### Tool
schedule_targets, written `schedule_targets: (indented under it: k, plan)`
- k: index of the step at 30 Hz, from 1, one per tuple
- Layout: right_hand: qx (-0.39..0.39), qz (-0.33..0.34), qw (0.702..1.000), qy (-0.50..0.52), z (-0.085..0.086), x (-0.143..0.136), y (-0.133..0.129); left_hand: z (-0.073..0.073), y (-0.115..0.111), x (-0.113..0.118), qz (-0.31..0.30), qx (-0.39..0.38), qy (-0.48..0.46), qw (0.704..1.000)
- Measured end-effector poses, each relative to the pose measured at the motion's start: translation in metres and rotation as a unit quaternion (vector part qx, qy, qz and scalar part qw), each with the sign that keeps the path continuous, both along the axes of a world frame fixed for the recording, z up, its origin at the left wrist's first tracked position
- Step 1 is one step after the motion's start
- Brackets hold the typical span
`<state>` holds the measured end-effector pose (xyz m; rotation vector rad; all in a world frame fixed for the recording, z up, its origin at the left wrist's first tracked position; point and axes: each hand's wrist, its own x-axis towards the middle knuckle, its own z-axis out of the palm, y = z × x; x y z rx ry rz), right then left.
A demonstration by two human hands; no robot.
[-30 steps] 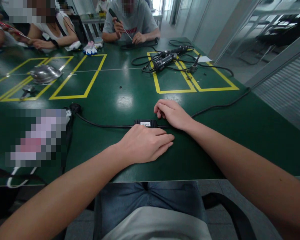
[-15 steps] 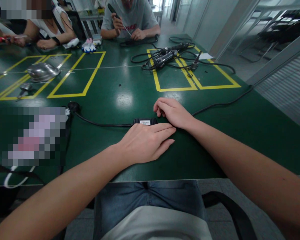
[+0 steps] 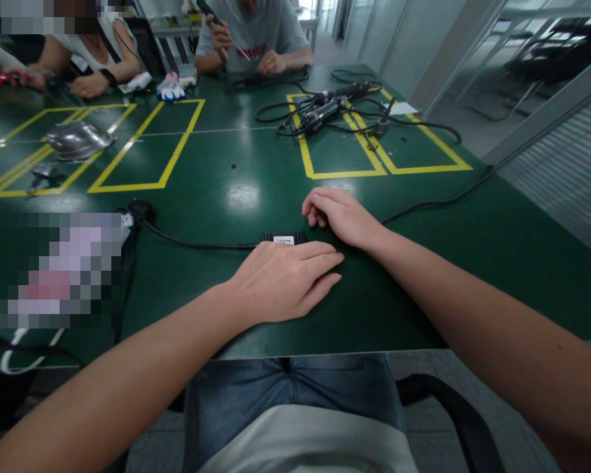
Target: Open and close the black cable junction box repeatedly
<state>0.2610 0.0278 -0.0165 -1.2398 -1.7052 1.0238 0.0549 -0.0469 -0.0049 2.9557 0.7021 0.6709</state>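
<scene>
My left hand [image 3: 288,279] lies flat, fingers stretched to the right, and hides the near side of a black power adapter [image 3: 298,236]. The adapter is a small ribbed box with a white label. From its left end a black cord [image 3: 197,246] runs to a black plug [image 3: 141,210]. Just beyond my left fingertips, my right hand [image 3: 337,213] rests on its side with the fingers loosely curled in, and nothing shows in them. Another stretch of black cord [image 3: 438,203] comes out behind my right wrist; its part near the hand is hidden.
A blurred-out object [image 3: 64,269] lies at the left on the green table [image 3: 217,217]. Farther back are a shiny metal part [image 3: 79,141], gloves [image 3: 171,89] and black tools [image 3: 325,112] with tangled cables, near yellow tape outlines. A co-worker [image 3: 251,46] across the table holds a dark-handled tool.
The view has shifted slightly, so the table's things sit a little farther left. Both my hands keep their pose. The co-worker's hands opposite have moved slightly.
</scene>
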Motion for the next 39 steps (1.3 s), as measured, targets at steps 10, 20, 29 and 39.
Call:
schedule_targets:
  k: [10,20,29,39]
  plan:
    - [-0.033,-0.068,0.994,0.076,-0.001,0.004,0.007,0.007,0.037,-0.018,0.19,-0.017,-0.121,0.974]
    - [0.126,-0.137,0.981,-0.049,-0.016,-0.007,-0.002,-0.014,0.101,-0.055,0.369,-0.104,-0.067,0.921]
    - [0.188,0.102,0.959,-0.185,-0.008,-0.005,-0.022,0.0,0.098,-0.055,0.369,-0.126,-0.11,0.914]
    - [0.279,0.123,0.907,-0.29,-0.018,-0.001,-0.005,0.002,0.105,-0.057,0.4,-0.135,-0.13,0.897]
